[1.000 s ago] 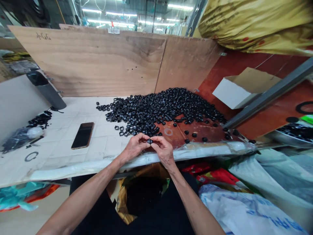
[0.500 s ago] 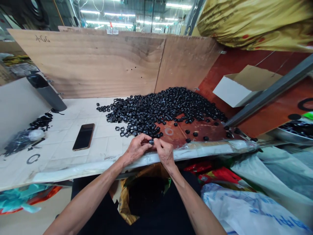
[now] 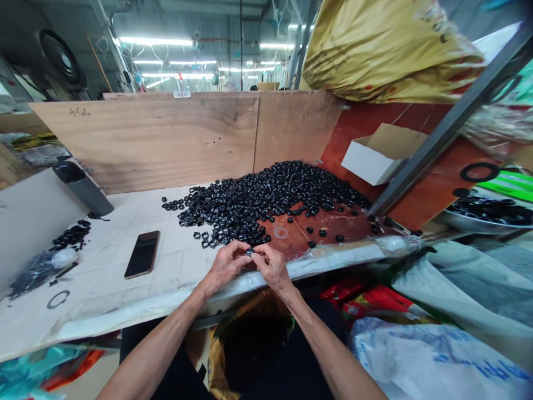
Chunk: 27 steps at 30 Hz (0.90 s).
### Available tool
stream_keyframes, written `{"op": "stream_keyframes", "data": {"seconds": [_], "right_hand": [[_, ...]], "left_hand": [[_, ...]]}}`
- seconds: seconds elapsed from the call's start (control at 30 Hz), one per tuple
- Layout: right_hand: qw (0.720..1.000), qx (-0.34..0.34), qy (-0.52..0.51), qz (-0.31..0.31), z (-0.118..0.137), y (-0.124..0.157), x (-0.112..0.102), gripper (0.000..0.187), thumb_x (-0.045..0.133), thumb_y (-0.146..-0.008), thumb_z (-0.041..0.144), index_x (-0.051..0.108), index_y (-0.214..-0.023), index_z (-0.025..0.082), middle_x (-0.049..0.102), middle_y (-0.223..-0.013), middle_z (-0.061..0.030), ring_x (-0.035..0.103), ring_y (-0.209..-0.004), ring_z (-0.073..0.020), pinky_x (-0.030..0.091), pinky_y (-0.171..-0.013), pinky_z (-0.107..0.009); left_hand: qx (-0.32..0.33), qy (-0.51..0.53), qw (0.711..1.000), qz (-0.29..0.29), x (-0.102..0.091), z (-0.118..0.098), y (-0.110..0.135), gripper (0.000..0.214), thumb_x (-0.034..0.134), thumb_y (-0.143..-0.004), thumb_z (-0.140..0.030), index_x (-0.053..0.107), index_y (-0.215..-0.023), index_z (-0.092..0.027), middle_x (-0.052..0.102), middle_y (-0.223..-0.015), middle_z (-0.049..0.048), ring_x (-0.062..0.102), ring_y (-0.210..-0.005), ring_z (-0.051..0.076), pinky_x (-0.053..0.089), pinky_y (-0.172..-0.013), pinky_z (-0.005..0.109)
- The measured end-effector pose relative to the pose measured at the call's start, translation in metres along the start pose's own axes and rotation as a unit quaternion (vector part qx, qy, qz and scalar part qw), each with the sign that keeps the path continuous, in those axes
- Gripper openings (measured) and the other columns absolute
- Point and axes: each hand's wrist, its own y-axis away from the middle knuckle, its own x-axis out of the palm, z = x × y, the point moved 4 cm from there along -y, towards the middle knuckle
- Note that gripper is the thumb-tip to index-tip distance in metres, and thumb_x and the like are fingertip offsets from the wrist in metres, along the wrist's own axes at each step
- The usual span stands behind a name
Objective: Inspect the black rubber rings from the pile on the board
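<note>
Between my fingertips, at the front edge of the table, is a small black ring-like part (image 3: pixel 249 251). My left hand (image 3: pixel 227 263) pinches it from the left, thumb and forefinger closed on it. From the other side my right hand (image 3: pixel 272 268) grips the same part with its fingertips. Just beyond my hands spreads a large heap of black ring-like parts (image 3: pixel 283 189), several of them lying loose at its edges. Whether the held piece is one part or two joined is too small to tell.
A phone (image 3: pixel 142 254) lies left of the heap, near a grey cylinder (image 3: pixel 85 189). Plywood boards (image 3: pixel 179 141) wall the back. An open carton (image 3: pixel 375 158) sits at the right beside a slanted metal bar (image 3: pixel 441 128). Below the table edge hangs an open yellow sack (image 3: pixel 219 361).
The camera view has tilted up and shifted right, so the scene sits lower and further left. Both hands still hold the small black part, fingers slightly rearranged.
</note>
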Motion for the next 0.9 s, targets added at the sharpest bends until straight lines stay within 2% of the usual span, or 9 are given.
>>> {"op": "stream_keyframes", "data": {"seconds": [0.13,0.2,0.27,0.4,0.5,0.63,0.73,0.8,0.9], "right_hand": [[0.996,0.08,0.0,0.03,0.005,0.005,0.003,0.033,0.054,-0.091,0.041,0.059,-0.066,0.02,0.055,-0.057,0.0027,0.05,-0.053,-0.0134,0.038,-0.051,-0.024],[0.993,0.109,0.0,0.046,0.011,0.012,0.002,0.041,0.052,-0.093,0.044,0.053,-0.059,0.021,0.052,-0.053,0.0029,0.049,-0.052,-0.0134,0.036,-0.05,-0.024],[0.993,0.107,-0.001,0.045,0.017,0.02,0.0,0.039,0.053,-0.093,0.045,0.056,-0.064,0.021,0.053,-0.055,0.0027,0.05,-0.052,-0.0137,0.038,-0.051,-0.025],[0.998,0.037,-0.037,0.036,0.028,0.037,-0.005,0.017,0.059,-0.09,0.037,0.065,-0.091,0.021,0.063,-0.077,-0.0014,0.059,-0.057,-0.0146,0.047,-0.053,-0.025],[0.997,0.023,-0.053,0.043,0.029,0.047,-0.004,0.014,0.06,-0.089,0.034,0.065,-0.09,0.021,0.063,-0.082,-0.0033,0.062,-0.06,-0.0152,0.05,-0.055,-0.026],[0.985,0.132,-0.09,0.066,0.02,0.057,0.001,0.016,0.057,-0.089,0.038,0.06,-0.088,0.022,0.053,-0.056,0.0053,0.051,-0.046,-0.0129,0.041,-0.046,-0.023],[0.971,0.203,-0.11,0.068,0.019,0.066,0.004,0.023,0.058,-0.087,0.043,0.055,-0.076,0.022,0.043,-0.046,0.0084,0.039,-0.04,-0.0102,0.03,-0.04,-0.021],[0.952,0.261,-0.151,0.06,0.018,0.072,0.005,0.03,0.061,-0.084,0.048,0.051,-0.072,0.023,0.039,-0.044,0.0097,0.032,-0.038,-0.0085,0.023,-0.038,-0.02],[0.913,0.343,-0.209,0.069,0.018,0.082,0.008,0.038,0.066,-0.078,0.055,0.047,-0.069,0.023,0.034,-0.044,0.0109,0.026,-0.037,-0.007,0.016,-0.037,-0.019]], "left_hand": [[0.118,-0.157,0.98,0.002,0.003,-0.019,0.02,0.016,0.068,-0.087,-0.026,0.07,-0.102,-0.021,0.071,-0.099,0.0055,0.067,-0.094,0.021,0.053,-0.09,0.036],[0.154,-0.181,0.971,-0.004,0.006,-0.023,0.033,0.018,0.065,-0.089,-0.023,0.071,-0.107,-0.022,0.072,-0.106,0.0071,0.066,-0.101,0.022,0.052,-0.096,0.038],[0.121,-0.146,0.982,-0.018,0.009,-0.019,0.042,0.019,0.067,-0.089,-0.024,0.07,-0.107,-0.022,0.072,-0.106,0.0071,0.068,-0.099,0.022,0.053,-0.094,0.037],[-0.027,0.026,0.998,-0.047,0.015,0.002,0.054,0.028,0.078,-0.08,-0.034,0.068,-0.101,-0.019,0.074,-0.095,0.004,0.07,-0.085,0.02,0.057,-0.082,0.033],[-0.054,0.073,0.994,-0.058,0.018,0.007,0.06,0.034,0.082,-0.076,-0.037,0.066,-0.099,-0.018,0.074,-0.095,0.0035,0.071,-0.084,0.019,0.058,-0.082,0.033],[0.025,-0.046,0.997,-0.048,0.02,0.003,0.071,0.02,0.072,-0.088,-0.029,0.067,-0.104,-0.02,0.072,-0.099,0.0049,0.07,-0.09,0.02,0.057,-0.085,0.034],[0.131,-0.177,0.975,-0.032,0.023,0.005,0.081,0.019,0.062,-0.093,-0.019,0.066,-0.111,-0.022,0.071,-0.109,0.0079,0.069,-0.102,0.022,0.055,-0.092,0.037],[0.182,-0.231,0.956,-0.015,0.025,0.01,0.088,0.025,0.056,-0.095,-0.015,0.063,-0.118,-0.023,0.07,-0.115,0.0099,0.068,-0.109,0.023,0.055,-0.097,0.04],[0.212,-0.275,0.938,0.016,0.027,0.012,0.094,0.031,0.048,-0.098,-0.012,0.06,-0.124,-0.024,0.069,-0.119,0.0118,0.067,-0.113,0.023,0.055,-0.098,0.041]]}}
